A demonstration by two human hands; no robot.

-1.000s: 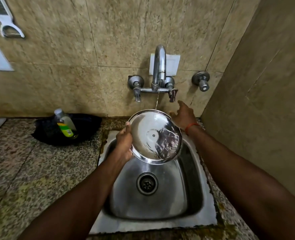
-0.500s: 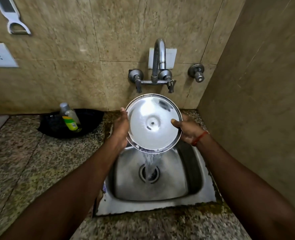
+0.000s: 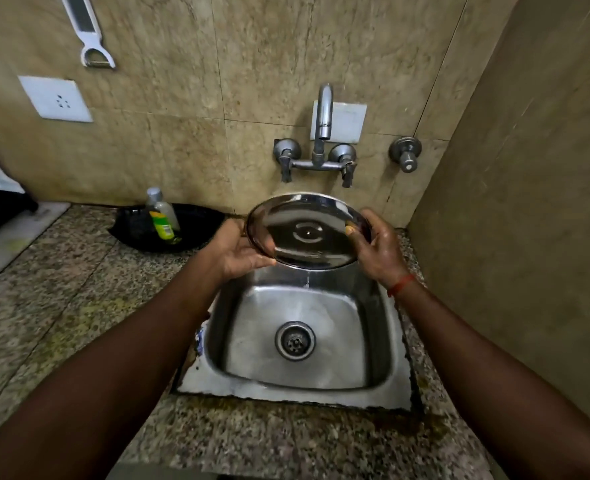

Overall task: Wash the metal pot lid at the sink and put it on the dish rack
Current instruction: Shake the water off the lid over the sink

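The round metal pot lid (image 3: 307, 233) is held nearly flat above the back of the steel sink (image 3: 304, 341), under the wall tap (image 3: 323, 116). My left hand (image 3: 241, 251) grips its left rim from below. My right hand (image 3: 376, 244) grips its right rim, thumb on top. A few drops fall from the lid's front edge. No water runs from the tap. No dish rack is clearly in view.
A black pan (image 3: 169, 230) holding a dish soap bottle (image 3: 162, 216) sits on the granite counter (image 3: 61, 306) left of the sink. A white peeler (image 3: 89, 32) and a socket (image 3: 56, 98) are on the tiled wall. A side wall (image 3: 529, 202) stands close on the right.
The lid went from tilted upright with water pouring off it to nearly flat and lower. The stream has stopped; only drips remain. My right hand came from the tap onto the rim.
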